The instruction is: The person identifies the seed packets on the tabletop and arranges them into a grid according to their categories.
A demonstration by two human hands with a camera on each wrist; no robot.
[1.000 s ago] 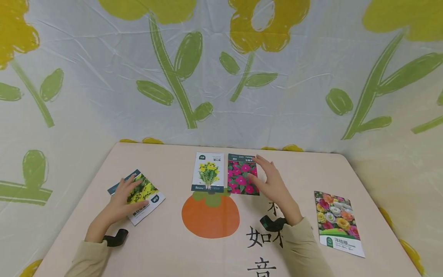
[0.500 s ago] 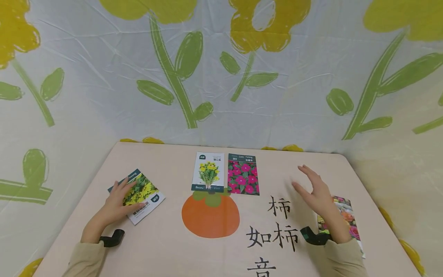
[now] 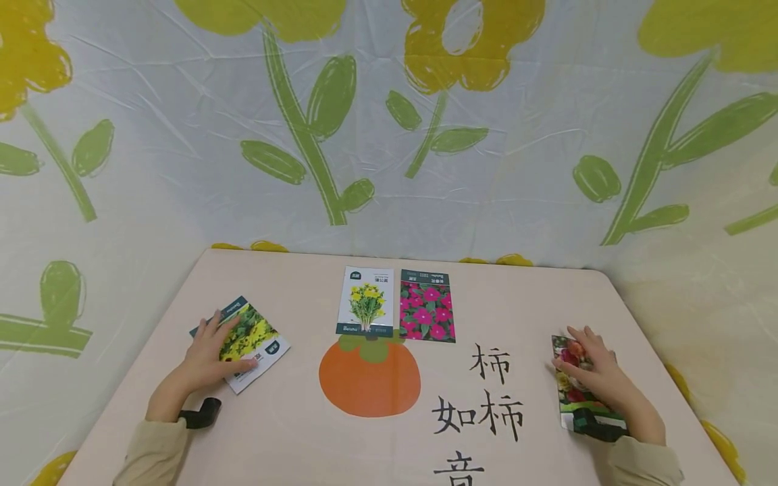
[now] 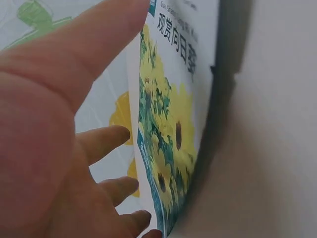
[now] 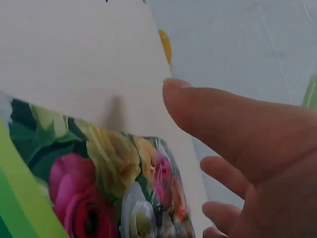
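Note:
At the left of the table, my left hand (image 3: 197,364) lies spread over a seed packet (image 3: 258,334) printed with yellow sunflower-like blooms, which lies at a slant. The left wrist view shows the fingers relaxed along the face of this packet (image 4: 173,129); firm contact cannot be told. On the far right, my right hand (image 3: 608,381) hovers over a seed packet (image 3: 566,399) with multicoloured flowers, covering much of it. From the right wrist, a gap shows between the thumb and that flower packet (image 5: 111,163). Neither hand grips anything.
Side by side at the back middle lie a white packet (image 3: 367,300) with a yellow bouquet and a packet of pink flowers (image 3: 427,309). The pale tabletop (image 3: 292,432) bears a printed orange persimmon (image 3: 369,378) and black characters. Flower-patterned cloth (image 3: 206,148) hangs behind.
My right hand has left the pink-flower packet, moving right and toward me to the multicoloured one. The pink-flower packet stays at the back. My left hand has barely shifted.

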